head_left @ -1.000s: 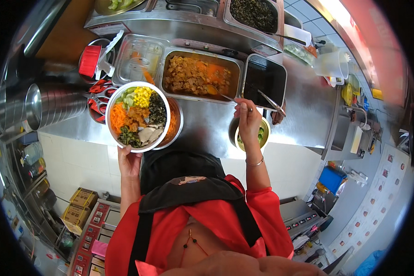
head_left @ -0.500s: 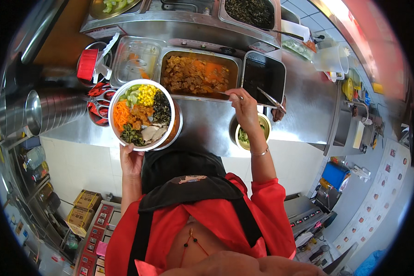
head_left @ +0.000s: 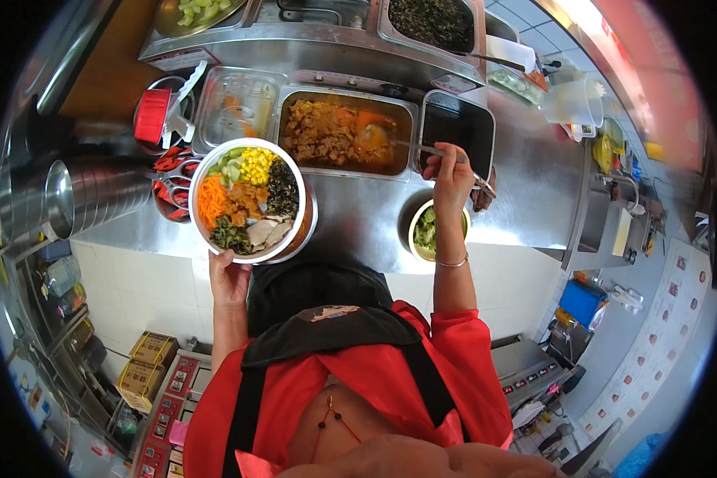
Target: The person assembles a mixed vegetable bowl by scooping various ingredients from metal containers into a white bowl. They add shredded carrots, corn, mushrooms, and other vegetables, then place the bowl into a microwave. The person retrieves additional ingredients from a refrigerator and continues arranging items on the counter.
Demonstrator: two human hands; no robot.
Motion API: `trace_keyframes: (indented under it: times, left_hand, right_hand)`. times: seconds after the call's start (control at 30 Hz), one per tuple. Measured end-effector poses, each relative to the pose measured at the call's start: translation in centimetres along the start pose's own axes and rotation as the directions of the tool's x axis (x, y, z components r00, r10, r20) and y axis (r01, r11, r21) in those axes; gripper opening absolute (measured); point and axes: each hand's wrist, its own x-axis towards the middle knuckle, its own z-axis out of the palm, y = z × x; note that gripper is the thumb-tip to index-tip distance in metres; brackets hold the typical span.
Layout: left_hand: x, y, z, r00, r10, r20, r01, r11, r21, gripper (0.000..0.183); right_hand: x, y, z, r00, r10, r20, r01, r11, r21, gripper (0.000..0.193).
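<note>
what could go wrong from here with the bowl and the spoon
The left hand grips the white bowl only at its near edge, so it might tip and shed toppings.

The spoon in the right hand is over the tray of saucy food; sauce could drip on the counter.

The right hand is close to the tongs and might knock them.

Pale flr [head_left: 119,283]; s/s counter [head_left: 358,219] mid; s/s sink [head_left: 593,227] on R; bright light [head_left: 570,14] top R.
</note>
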Motion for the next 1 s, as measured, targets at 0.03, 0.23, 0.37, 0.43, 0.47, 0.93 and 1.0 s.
trace_keyframes:
  times: [0.03,0.23,0.37,0.43,0.47,0.93,1.0]
  left_hand:
    - [0.0,0.0,0.0,1.0,-0.004,0.001,0.004,1.0,-0.002,0.069]
    - [0.0,-0.1,1.5,1.0,0.002,-0.011,-0.002,1.0,-0.021,0.068]
    - [0.2,0.0,1.0,1.0,-0.03,0.011,0.03,1.0,-0.003,0.069]
    - [0.5,-0.1,0.5,0.998,-0.048,0.028,0.048,0.999,0.007,0.069]
    - [0.7,-0.1,0.5,0.998,-0.056,0.033,0.055,0.998,0.012,0.07]
    - [1.9,0.3,1.0,0.981,-0.128,0.148,0.116,0.989,0.09,0.07]
    - [1.5,0.4,1.7,0.986,-0.103,0.13,0.096,0.993,0.062,0.071]
  right_hand:
    - [-0.1,-0.3,0.2,0.998,-0.025,-0.049,0.025,1.0,0.009,0.023]
    - [-0.9,1.4,3.7,0.991,-0.131,-0.001,0.13,0.979,-0.158,0.018]
    - [-1.8,2.8,5.2,0.986,-0.135,-0.096,0.12,0.981,-0.151,0.019]
    - [-1.9,3.0,5.7,0.984,-0.1,-0.146,0.087,0.992,-0.092,0.02]
    - [-2.0,3.0,5.8,0.984,-0.077,-0.163,0.065,0.995,-0.076,0.021]
    - [-5.0,5.1,6.3,0.901,0.371,-0.223,-0.164,0.769,0.618,0.023]
    - [-5.4,5.4,6.4,0.881,0.424,-0.212,-0.182,0.715,0.675,0.024]
